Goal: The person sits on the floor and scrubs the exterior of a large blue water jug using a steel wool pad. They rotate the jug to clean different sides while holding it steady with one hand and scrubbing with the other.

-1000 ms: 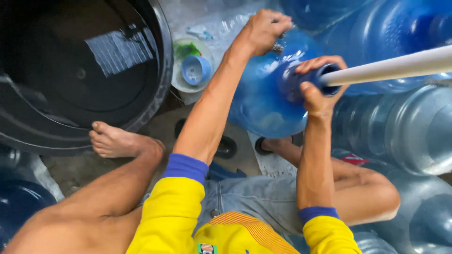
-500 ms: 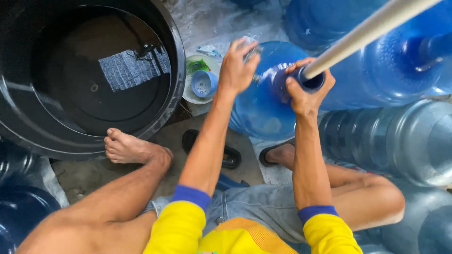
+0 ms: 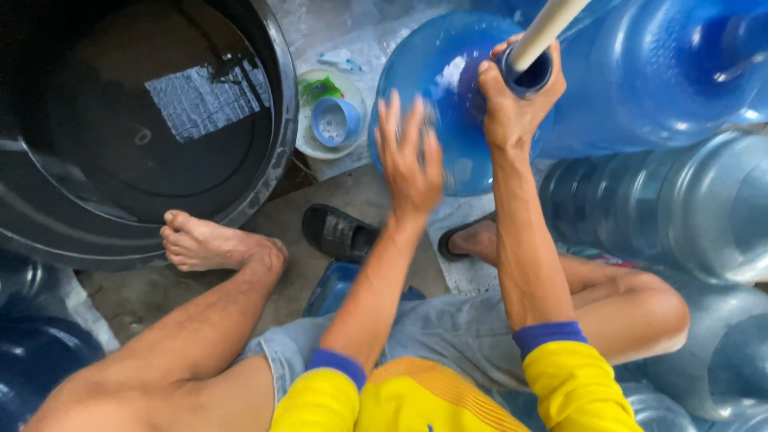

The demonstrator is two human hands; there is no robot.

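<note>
While the right hand (image 3: 512,100) grips the neck of the blue jug (image 3: 448,88), where a pale pole (image 3: 544,32) enters its mouth, the left hand (image 3: 410,160) hovers blurred with fingers spread wide over the jug's side, beside the black tub (image 3: 276,120).

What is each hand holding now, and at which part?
The right hand grips the blue water jug around its neck. The left hand holds nothing; it is open beside the jug's body.
</note>
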